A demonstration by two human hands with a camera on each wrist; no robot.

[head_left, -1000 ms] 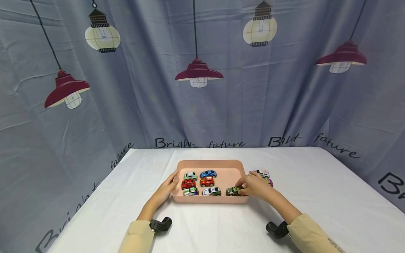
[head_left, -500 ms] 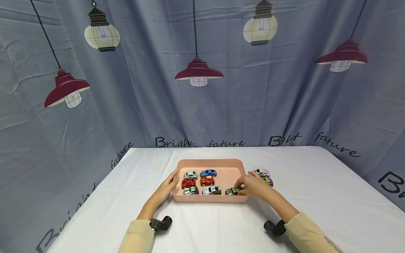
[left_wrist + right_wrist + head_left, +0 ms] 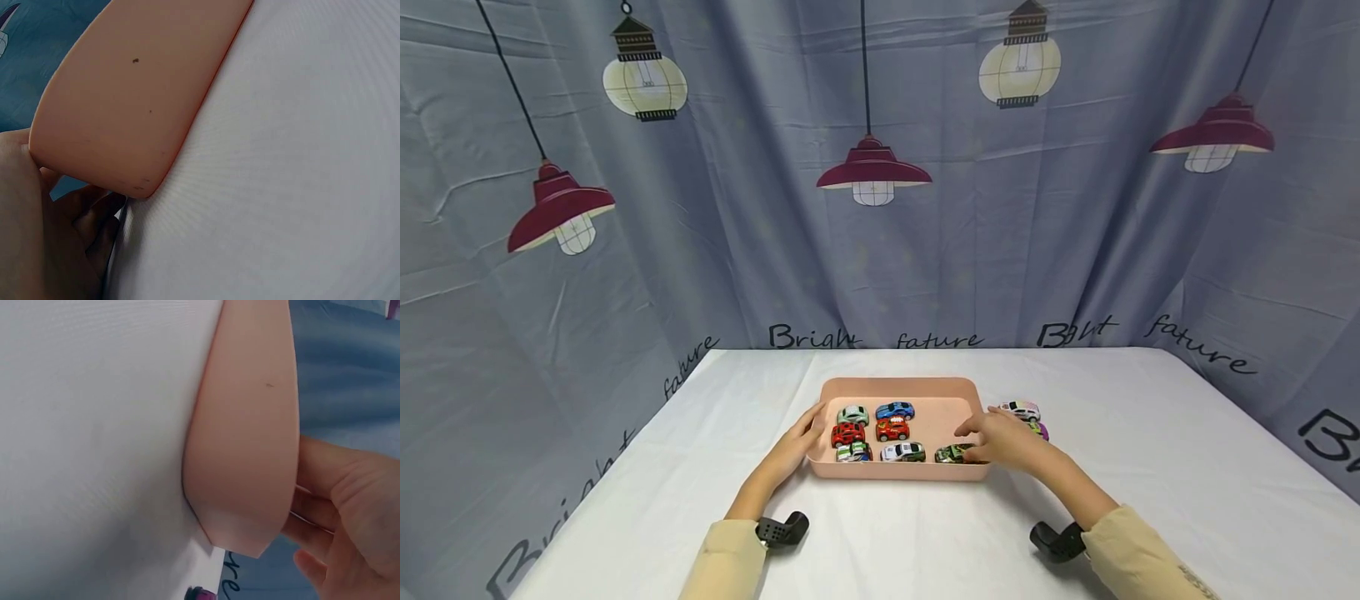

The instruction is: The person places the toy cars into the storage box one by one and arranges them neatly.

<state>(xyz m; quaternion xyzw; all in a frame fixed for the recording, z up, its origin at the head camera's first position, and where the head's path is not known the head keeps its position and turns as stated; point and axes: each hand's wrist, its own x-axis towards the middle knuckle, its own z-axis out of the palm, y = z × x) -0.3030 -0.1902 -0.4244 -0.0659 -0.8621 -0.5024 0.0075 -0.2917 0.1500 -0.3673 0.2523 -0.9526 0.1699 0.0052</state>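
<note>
A shallow pink tray [image 3: 898,472] sits on the white cloth, with several small toy cars in it. My left hand [image 3: 790,450] holds the tray's left side. In the left wrist view the thumb goes over the rim and the other fingers lie along the outside wall. My right hand [image 3: 1011,437] reaches over the right rim, its fingers parted beside a green camouflage toy car [image 3: 950,454] in the front right corner. The front wall [image 3: 250,444] hides that car in the right wrist view. A white and green toy car [image 3: 903,452] stands to its left.
Also in the tray are a blue car [image 3: 895,410], an orange-red car [image 3: 892,429], a red spotted car [image 3: 847,433], a pale green car [image 3: 853,415] and a green-white car [image 3: 853,452]. Right of the tray stand a white-pink car [image 3: 1022,409] and a partly hidden purple-green car [image 3: 1039,429].
The fingers of my right hand have spread apart from their pinch at the green camouflage car, which stays in the corner. My left hand has stayed on the tray's side.
</note>
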